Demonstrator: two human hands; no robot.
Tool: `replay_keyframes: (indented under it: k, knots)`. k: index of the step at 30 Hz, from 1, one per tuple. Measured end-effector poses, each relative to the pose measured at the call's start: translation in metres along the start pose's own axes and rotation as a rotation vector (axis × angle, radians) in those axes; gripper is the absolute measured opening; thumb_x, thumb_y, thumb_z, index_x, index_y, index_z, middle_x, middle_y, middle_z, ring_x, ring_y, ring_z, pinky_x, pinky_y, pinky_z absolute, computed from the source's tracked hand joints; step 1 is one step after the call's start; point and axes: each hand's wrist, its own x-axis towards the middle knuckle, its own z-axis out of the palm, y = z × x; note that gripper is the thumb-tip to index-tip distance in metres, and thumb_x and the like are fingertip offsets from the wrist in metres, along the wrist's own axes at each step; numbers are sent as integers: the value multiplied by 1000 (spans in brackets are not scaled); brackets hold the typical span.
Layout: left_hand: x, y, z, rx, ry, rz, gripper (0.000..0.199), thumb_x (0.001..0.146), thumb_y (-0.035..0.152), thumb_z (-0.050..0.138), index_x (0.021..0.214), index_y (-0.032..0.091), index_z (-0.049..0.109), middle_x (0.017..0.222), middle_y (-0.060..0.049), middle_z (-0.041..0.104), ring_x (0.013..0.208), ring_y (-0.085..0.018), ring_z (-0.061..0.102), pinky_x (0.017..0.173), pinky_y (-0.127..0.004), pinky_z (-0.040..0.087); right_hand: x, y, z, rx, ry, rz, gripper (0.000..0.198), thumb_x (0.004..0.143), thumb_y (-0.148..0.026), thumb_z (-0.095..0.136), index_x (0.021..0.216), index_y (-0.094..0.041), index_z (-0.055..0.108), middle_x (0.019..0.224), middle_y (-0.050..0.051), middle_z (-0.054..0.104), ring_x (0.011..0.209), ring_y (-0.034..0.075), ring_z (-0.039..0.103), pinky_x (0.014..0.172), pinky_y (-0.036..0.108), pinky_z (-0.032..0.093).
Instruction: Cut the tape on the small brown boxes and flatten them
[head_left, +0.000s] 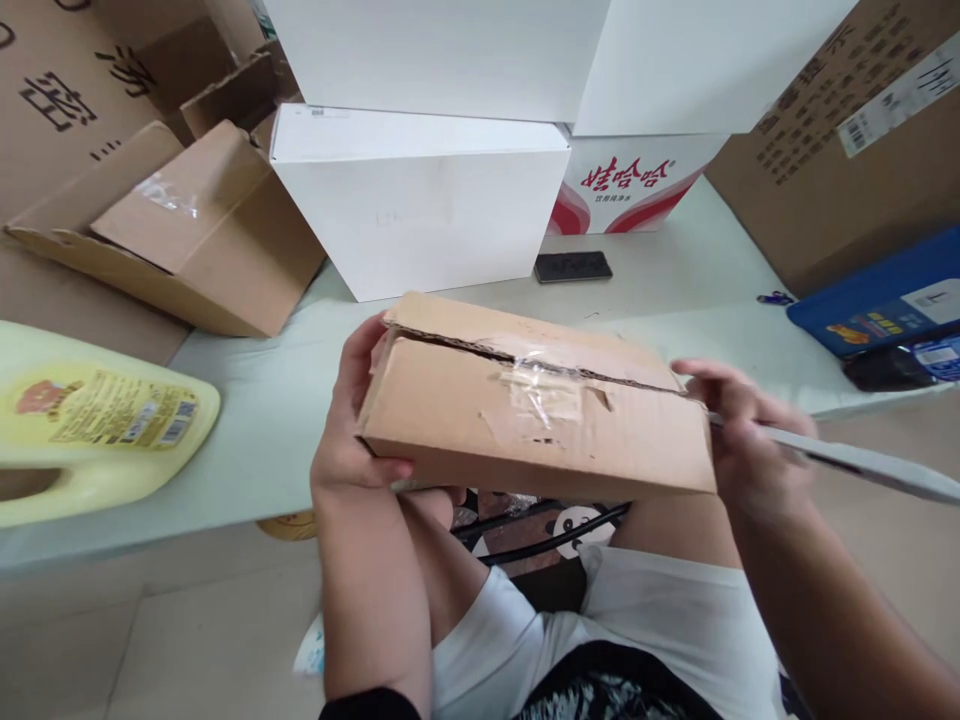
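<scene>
A taped brown cardboard box (450, 385) is held up above my lap, tilted, at the table's front edge. Clear tape (546, 392) crosses the narrow gap between its top flaps. My left hand (352, 420) grips the box's left end, thumb at the lower front edge. At the right end, my right hand (750, 425) is closed around a long, flat grey-white tool (862, 462) that points out to the right. Its other end is hidden by the hand and box, so its kind is unclear. Fingers of this hand are close against the box's right corner.
White boxes (427, 220) are stacked at the back, beside a red-and-white carton (622, 190). A dark phone (574, 266) lies before them. Opened brown cartons (247, 250) and a yellow jug (112, 430) stand left; a blue container (885, 300) and dark bottle (892, 368) lie right.
</scene>
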Motion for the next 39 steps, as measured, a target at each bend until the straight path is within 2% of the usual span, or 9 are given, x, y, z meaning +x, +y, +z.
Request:
replay_keyframes:
  k: [3, 5, 8, 13, 17, 22, 29, 34, 39]
  knots:
    - [-2, -5, -6, 4, 65, 88, 96, 37, 49, 100, 127, 36, 70, 133, -5, 65, 124, -36, 61, 119, -55, 43, 11, -9, -8, 239, 451, -36, 53, 73, -61, 71, 54, -24, 39, 72, 5, 50, 64, 19, 50, 64, 43, 40]
    - [-3, -6, -9, 35, 51, 121, 95, 40, 53, 98, 129, 39, 70, 135, -3, 65, 120, -32, 63, 112, -51, 50, 14, -19, -17, 293, 519, -15, 51, 71, -71, 70, 57, -26, 49, 64, 1, 40, 58, 18, 47, 58, 41, 37]
    - [-3, -6, -13, 79, 8, 107, 97, 40, 54, 98, 132, 40, 68, 136, -2, 65, 120, -31, 63, 102, -43, 57, 10, -39, -22, 351, 400, 58, 45, 79, -73, 67, 69, -30, 61, 51, -4, 29, 43, 13, 33, 48, 35, 29]
    - [4, -6, -15, 155, -192, 33, 106, 44, 43, 101, 142, 38, 62, 143, -5, 64, 129, -31, 61, 108, -39, 53, 0, -66, 5, 531, 44, 59, 38, 75, -60, 84, 82, -30, 63, 51, -5, 56, 39, 13, 47, 37, 27, 32]
    - [5, -5, -10, 129, -248, -37, 102, 49, 39, 100, 144, 40, 61, 143, -4, 65, 133, -30, 61, 112, -38, 51, -2, -68, 25, 524, -137, 110, 21, 88, -46, 76, 89, -29, 64, 55, -5, 66, 39, 14, 54, 37, 25, 40]
    - [-1, -5, -13, 106, -207, -113, 107, 41, 37, 103, 140, 43, 63, 150, -2, 61, 142, -36, 54, 119, -46, 47, -1, -68, 28, 549, -239, 86, 25, 89, -51, 73, 88, -26, 70, 60, -1, 71, 44, 14, 60, 35, 23, 43]
    - [-3, -2, -13, 61, -173, -185, 109, 32, 32, 106, 134, 39, 68, 149, -6, 60, 145, -39, 51, 121, -48, 45, -8, -74, 30, 494, -369, 198, 16, 94, -41, 71, 95, -26, 65, 78, 1, 78, 56, 13, 69, 43, 20, 51]
    - [1, 0, -12, 59, -102, -227, 111, 20, 29, 106, 126, 36, 73, 136, -7, 68, 141, -45, 53, 116, -54, 47, -10, -72, 37, 406, -369, 167, 17, 97, -40, 67, 95, -23, 64, 83, 4, 79, 53, 12, 66, 39, 20, 45]
    - [1, -2, -15, 132, -186, -139, 112, 30, 35, 105, 135, 40, 68, 145, -4, 65, 144, -43, 52, 117, -53, 47, -11, -71, 36, 331, -407, 165, 17, 99, -40, 65, 94, -24, 62, 77, 1, 75, 51, 11, 61, 40, 21, 44]
